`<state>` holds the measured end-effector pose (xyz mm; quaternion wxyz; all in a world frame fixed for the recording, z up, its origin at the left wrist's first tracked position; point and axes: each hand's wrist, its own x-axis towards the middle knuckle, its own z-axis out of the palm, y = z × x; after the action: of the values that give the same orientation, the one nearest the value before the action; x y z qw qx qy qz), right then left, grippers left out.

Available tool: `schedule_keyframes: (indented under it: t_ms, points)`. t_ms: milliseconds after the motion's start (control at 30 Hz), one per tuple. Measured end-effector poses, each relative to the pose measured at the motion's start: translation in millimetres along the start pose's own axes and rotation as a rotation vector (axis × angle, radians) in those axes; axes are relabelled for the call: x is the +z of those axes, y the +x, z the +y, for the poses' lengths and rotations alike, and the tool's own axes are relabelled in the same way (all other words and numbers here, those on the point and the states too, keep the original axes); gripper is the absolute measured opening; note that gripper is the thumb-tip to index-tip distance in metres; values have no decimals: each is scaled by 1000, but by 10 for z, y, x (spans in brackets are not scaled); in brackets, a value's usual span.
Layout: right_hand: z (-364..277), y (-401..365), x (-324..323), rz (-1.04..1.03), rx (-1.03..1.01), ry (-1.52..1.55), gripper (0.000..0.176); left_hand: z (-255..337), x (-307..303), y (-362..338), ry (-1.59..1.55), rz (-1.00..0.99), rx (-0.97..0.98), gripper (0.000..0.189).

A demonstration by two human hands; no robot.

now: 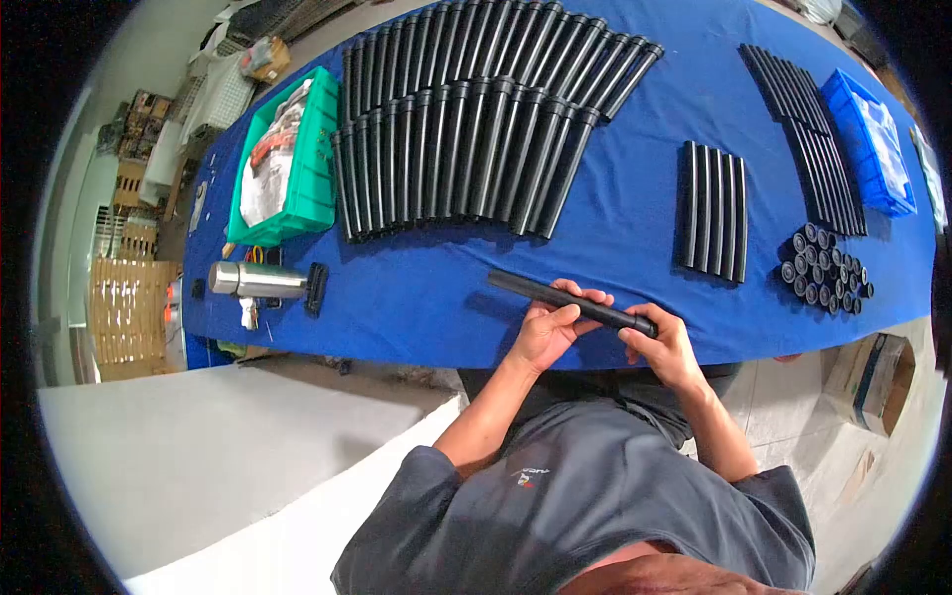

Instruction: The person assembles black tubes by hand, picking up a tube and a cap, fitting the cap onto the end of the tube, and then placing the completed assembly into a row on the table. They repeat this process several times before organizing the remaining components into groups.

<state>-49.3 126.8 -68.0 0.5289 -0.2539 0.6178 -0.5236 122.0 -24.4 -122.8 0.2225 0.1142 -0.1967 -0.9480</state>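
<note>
A black tube (531, 289) is held at a slant over the near edge of the table, its far end pointing up and left. My left hand (551, 329) is closed round the middle of the tube, thumb on top. At the lower right end, where a wider cap (640, 324) sits, the fingers of my right hand (666, 347) are closed on it. Whether the cap is fully seated cannot be made out. Beyond my hands, several capped black tubes (466, 149) lie side by side in two rows.
Several plain tubes (714, 213) lie to the right, with thinner-looking tubes (808, 139) farther off. Round black caps (818, 268) cluster near the right edge. A green crate (319, 164), a blue bin (858, 139), a steel flask (260, 280) and a black object (316, 289) stand or lie on the blue cloth (416, 297).
</note>
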Motion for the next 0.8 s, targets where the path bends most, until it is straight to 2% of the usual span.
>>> schedule_keyframes:
  t_ms: [133, 233, 467, 567, 667, 767, 800]
  points:
    - [-44, 4, -14, 3, 7, -46, 32, 2, 5, 2, 19, -1, -6, 28]
    - [30, 44, -5, 74, -356, -418, 35, 2, -3, 29, -26, 6, -29, 26]
    - [-117, -5, 21, -23, 13, -8, 32, -6, -62, 6, -48, -28, -16, 23]
    - [-12, 2, 4, 31, -137, -171, 31, 8, -24, 9, -45, -14, -32, 23]
    - [16, 48, -10, 124, -546, -575, 30, -17, -58, 13, -42, -43, -8, 26]
    - [-115, -43, 13, -3, 25, -34, 32, -1, -77, 5, -12, -84, -20, 28]
    - [-93, -33, -45, -33, 85, -41, 36, 0, -71, 3, -18, -70, -27, 28]
